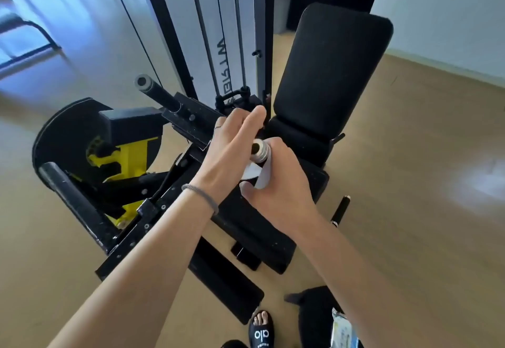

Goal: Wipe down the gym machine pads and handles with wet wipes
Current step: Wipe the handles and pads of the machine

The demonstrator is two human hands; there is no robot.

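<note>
Tan gym flooring surrounds the machine's black seat pad (273, 227). Above its front edge, the right hand (281, 183) curls round a limp wet wipe (259, 173) wrapped on a rigid handle end (259, 151) (light, slippery); the left hand (232, 151) rests beside it, fingers straight.

Both forearms bare, no sleeves. Left hand (232, 153): thin ring on one finger, grey braided band (200, 196) round wrist. Right hand (284, 189): nothing worn. Foot in black open-toe slide (261, 332), white "alo" lettering on strap.
</note>
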